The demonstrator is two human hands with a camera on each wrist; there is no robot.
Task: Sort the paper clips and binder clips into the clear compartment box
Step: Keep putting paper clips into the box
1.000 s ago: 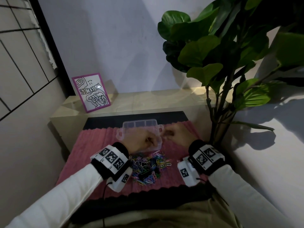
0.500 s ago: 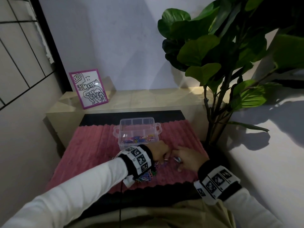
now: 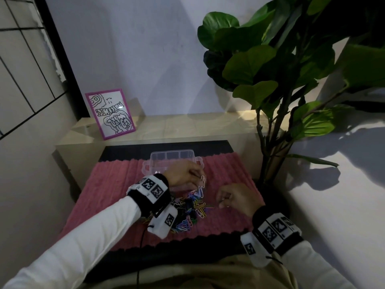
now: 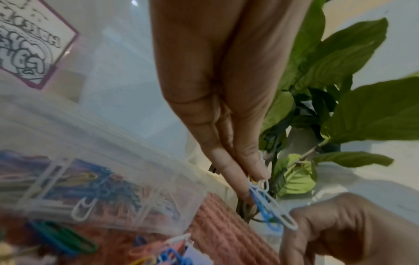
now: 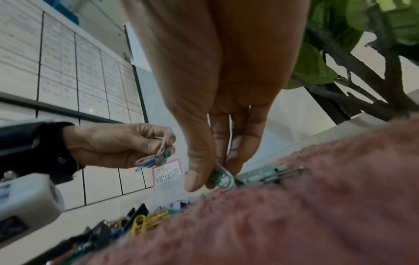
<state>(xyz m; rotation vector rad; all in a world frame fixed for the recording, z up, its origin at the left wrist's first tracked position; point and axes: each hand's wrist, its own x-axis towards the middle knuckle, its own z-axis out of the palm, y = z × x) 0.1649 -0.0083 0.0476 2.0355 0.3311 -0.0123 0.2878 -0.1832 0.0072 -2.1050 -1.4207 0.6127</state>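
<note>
The clear compartment box (image 3: 174,157) stands on the pink mat, with coloured paper clips (image 4: 90,181) visible through its wall. My left hand (image 3: 201,177) hovers at the box's near right corner and pinches a bunch of paper clips (image 4: 269,202), white and blue, that hang down from the fingertips. A pile of coloured paper clips and black binder clips (image 3: 189,209) lies in front of the box. Right of the pile, my right hand (image 3: 224,202) sits low over the mat and pinches a few paper clips (image 5: 221,178), green and white.
A pink ribbed mat (image 3: 116,184) covers the work surface on a black pad. A large leafy plant (image 3: 270,80) stands at the right, close to my right arm. A purple-framed drawing (image 3: 110,113) leans on the ledge behind. A wall is close on the left.
My left hand has lifted from the pile toward the box's right corner with clips hanging from it. My right hand has stayed low by the pile, holding clips. The camera view shifted slightly.
</note>
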